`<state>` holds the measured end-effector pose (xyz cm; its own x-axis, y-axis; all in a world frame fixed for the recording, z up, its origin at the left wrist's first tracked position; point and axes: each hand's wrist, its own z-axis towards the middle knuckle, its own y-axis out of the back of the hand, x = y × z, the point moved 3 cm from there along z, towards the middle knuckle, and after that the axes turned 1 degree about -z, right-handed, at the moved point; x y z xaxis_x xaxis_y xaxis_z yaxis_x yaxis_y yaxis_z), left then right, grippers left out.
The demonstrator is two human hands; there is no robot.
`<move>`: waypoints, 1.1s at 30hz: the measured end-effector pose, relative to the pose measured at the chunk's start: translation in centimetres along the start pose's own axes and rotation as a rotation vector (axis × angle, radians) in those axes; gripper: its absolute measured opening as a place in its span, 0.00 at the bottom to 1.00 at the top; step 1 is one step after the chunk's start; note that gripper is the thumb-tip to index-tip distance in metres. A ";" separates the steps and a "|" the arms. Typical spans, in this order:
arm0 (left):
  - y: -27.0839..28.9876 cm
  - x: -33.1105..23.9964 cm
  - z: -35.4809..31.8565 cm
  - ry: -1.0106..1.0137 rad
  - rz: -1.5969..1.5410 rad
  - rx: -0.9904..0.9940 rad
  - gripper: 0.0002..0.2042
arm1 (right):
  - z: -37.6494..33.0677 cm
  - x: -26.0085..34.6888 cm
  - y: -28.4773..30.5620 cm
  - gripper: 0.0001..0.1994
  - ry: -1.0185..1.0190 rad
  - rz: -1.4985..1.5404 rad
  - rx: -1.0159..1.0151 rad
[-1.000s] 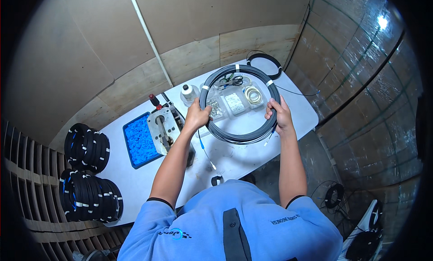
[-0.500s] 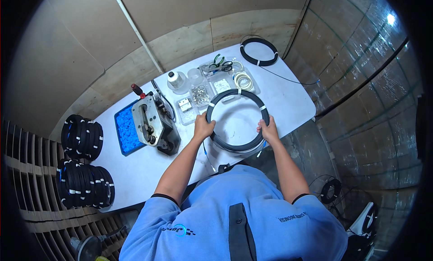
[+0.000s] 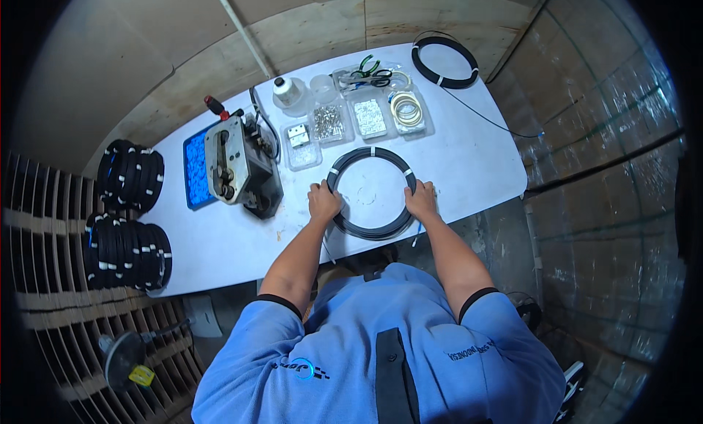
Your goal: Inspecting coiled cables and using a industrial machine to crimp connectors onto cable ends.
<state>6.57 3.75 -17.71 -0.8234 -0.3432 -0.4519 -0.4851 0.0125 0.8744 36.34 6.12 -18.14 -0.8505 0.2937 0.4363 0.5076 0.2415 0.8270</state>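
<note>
A coil of black cable (image 3: 373, 233) lies about flat on the white table near its front edge, bound with white ties. My left hand (image 3: 323, 202) is closed around its left side, and my right hand (image 3: 420, 201) grips the right side. Below the right hand a short cable end with a blue and white connector (image 3: 417, 235) sticks out. Another loose cable end (image 3: 329, 253) hangs over the table edge by my left wrist. The fingertips on the coil's underside are hidden.
Left of the coil stands a metal hand-press (image 3: 238, 168) beside a blue tray (image 3: 188, 197) of blue pieces. Stacked black coils (image 3: 130, 252) fill the table's left end. Behind are clear boxes of small parts (image 3: 329, 122), a thread spool (image 3: 287, 91), scissors (image 3: 381, 78) and another coil (image 3: 444, 83).
The coil has come down from a raised, tilted hold to lie on the table, with both hands still on it. The head view has shifted a little.
</note>
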 end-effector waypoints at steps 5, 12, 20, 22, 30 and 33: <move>0.1 0.4 -1.3 0.170 -0.120 0.009 0.24 | 2.3 -0.1 -0.3 0.23 0.128 -0.006 0.013; 0.9 0.6 -4.8 0.238 -0.271 -0.144 0.17 | 3.8 0.6 -0.4 0.21 0.158 0.042 -0.039; 0.0 1.1 -4.8 0.093 -0.309 -0.273 0.15 | 5.5 1.2 1.1 0.23 0.298 -0.131 0.120; 0.4 0.7 -4.2 0.127 -0.301 -0.253 0.15 | 5.6 1.1 1.1 0.23 0.328 -0.160 0.139; 2.5 0.8 -0.8 0.197 -0.193 -0.005 0.16 | 3.6 0.7 -0.5 0.22 0.125 -0.050 0.005; 2.0 1.8 1.2 0.134 -0.182 0.103 0.16 | 2.7 0.5 -1.0 0.21 0.019 0.009 -0.052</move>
<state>3.74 4.33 -16.94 -0.6769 -0.4698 -0.5667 -0.6549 0.0328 0.7550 35.75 8.57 -19.69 -0.8489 0.2775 0.4500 0.5077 0.1908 0.8401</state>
